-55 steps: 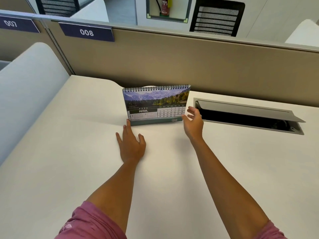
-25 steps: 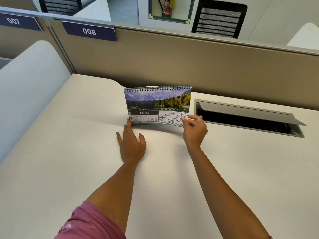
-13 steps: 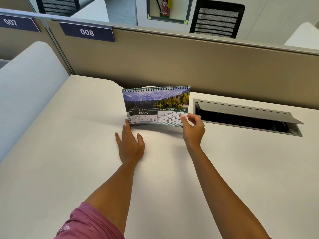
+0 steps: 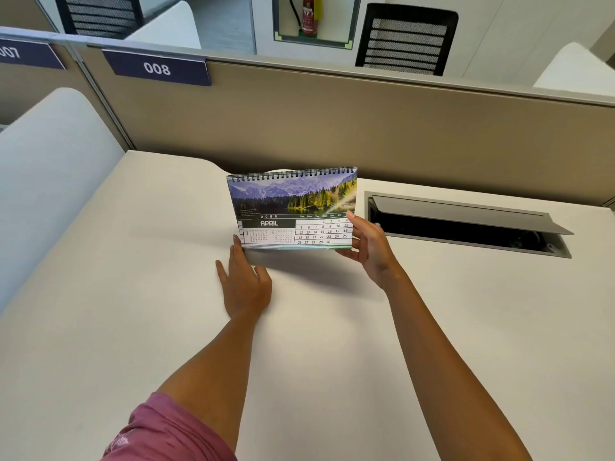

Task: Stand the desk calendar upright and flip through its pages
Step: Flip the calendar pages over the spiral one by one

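A spiral-bound desk calendar (image 4: 289, 207) stands upright at the back middle of the white desk (image 4: 133, 327), showing its April page with a mountain lake photo. My right hand (image 4: 371, 251) pinches the lower right corner of that page and holds it lifted away from the base. The page's bottom edge hangs above the desk and casts a shadow. My left hand (image 4: 244, 281) lies flat on the desk, fingers spread, its fingertips touching the calendar's lower left corner.
A cable tray (image 4: 466, 224) with its grey lid propped open is set into the desk just right of the calendar. A beige partition (image 4: 332, 121) with a "008" label (image 4: 156, 68) runs behind. A white curved side panel (image 4: 50, 168) borders the left.
My right hand took hold of the April page's lower right corner and lifted it up and toward me. My left hand stayed flat at the calendar's left corner.
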